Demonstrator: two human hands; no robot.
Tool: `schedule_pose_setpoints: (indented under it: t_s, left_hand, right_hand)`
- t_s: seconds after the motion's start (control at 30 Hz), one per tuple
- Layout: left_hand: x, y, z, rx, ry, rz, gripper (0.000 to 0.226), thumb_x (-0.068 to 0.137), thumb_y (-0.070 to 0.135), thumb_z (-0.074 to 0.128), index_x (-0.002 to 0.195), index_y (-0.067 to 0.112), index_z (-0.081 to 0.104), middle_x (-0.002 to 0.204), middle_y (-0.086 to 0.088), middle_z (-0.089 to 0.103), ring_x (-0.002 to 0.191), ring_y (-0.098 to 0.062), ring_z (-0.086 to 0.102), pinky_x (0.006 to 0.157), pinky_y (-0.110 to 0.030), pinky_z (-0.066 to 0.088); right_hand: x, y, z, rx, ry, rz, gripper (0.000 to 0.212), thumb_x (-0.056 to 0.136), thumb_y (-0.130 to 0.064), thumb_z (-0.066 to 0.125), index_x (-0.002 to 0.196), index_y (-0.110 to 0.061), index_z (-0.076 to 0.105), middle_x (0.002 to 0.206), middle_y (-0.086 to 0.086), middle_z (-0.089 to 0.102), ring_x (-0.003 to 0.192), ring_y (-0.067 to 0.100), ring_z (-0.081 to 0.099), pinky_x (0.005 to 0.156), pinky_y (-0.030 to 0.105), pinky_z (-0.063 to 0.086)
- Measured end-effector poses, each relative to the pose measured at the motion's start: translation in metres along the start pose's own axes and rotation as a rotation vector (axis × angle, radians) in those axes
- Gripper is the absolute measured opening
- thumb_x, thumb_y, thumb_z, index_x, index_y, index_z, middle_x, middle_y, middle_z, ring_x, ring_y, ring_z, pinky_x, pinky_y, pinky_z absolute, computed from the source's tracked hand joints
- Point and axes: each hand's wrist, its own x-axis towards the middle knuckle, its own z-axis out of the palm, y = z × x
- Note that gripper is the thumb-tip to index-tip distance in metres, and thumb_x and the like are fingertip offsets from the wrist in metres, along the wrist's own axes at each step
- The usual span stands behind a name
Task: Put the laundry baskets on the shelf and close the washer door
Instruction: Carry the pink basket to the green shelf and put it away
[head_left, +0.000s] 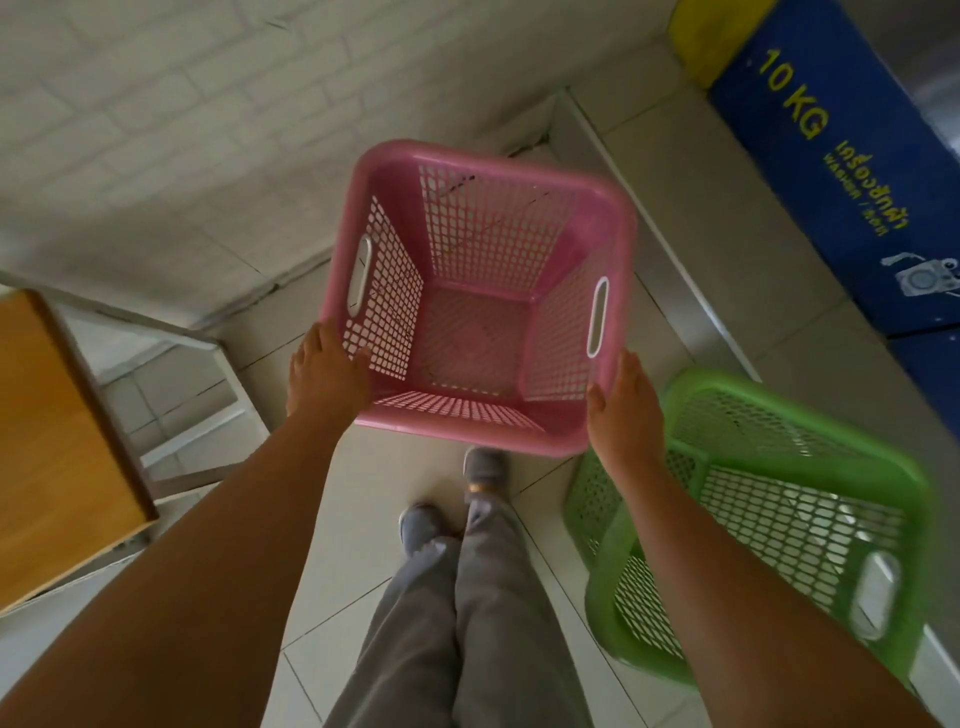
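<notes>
An empty pink laundry basket (480, 244) hangs in the air in front of me, mouth toward the camera. My left hand (327, 371) grips its near-left rim, fingers curled inside. My right hand (626, 410) presses flat on its near-right corner. A green laundry basket (779, 514), also empty, sits tilted on the tiled floor at the lower right, partly behind my right forearm. The blue washer (831, 171) marked "10 KG" stands at the upper right; its door is not in view.
A shelf with a wooden board (57, 431) on a white metal frame (208, 410) stands at the left. A white brick wall (182, 119) lies ahead. A raised tiled step (691, 171) runs under the washer. My legs and grey shoes (483, 467) are below.
</notes>
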Motion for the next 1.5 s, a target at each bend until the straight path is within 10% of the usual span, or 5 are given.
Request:
schedule_pose_setpoints:
  t_s: [0.4,0.7,1.07,1.5]
  left_hand:
    - [0.101,0.015,0.013,-0.050,-0.010,-0.119,0.065,0.095,0.031,0.048,0.149,0.008,0.020,0.150,-0.020,0.034,0.135,-0.042,0.037,0.109,-0.057,0.033]
    - [0.128,0.021,0.026,-0.059,0.066,-0.204,0.042,0.095,0.021,0.052,0.132,0.014,0.035,0.114,-0.019,0.062,0.093,-0.039,0.064,0.073,-0.046,0.049]
    - [0.059,-0.013,0.004,-0.077,0.096,-0.151,0.040,0.096,0.025,0.048,0.133,0.017,0.036,0.104,-0.014,0.063,0.077,-0.031,0.058,0.064,-0.039,0.043]
    - [-0.119,-0.110,-0.107,-0.084,0.203,0.026,0.038,0.094,0.028,0.045,0.129,0.016,0.036,0.106,-0.017,0.064,0.089,-0.039,0.064,0.076,-0.053,0.055]
  right_hand:
    - [0.094,-0.006,0.025,0.090,0.005,0.083,0.075,0.095,-0.036,0.045,0.152,-0.017,0.000,0.158,0.015,0.021,0.126,0.037,0.051,0.086,0.049,0.056]
    - [0.112,-0.003,0.040,0.252,0.046,0.161,0.070,0.097,-0.028,0.045,0.153,-0.021,0.003,0.151,0.014,0.033,0.073,0.022,0.068,0.055,0.038,0.060]
    - [0.057,-0.012,-0.001,0.194,0.061,0.091,0.067,0.100,-0.026,0.044,0.153,-0.013,0.005,0.157,0.007,0.026,0.098,0.029,0.067,0.064,0.026,0.050]
    - [-0.155,-0.048,-0.066,0.193,0.133,-0.009,0.066,0.098,-0.023,0.046,0.152,-0.005,0.012,0.146,0.021,0.042,0.113,0.043,0.058,0.085,0.044,0.051]
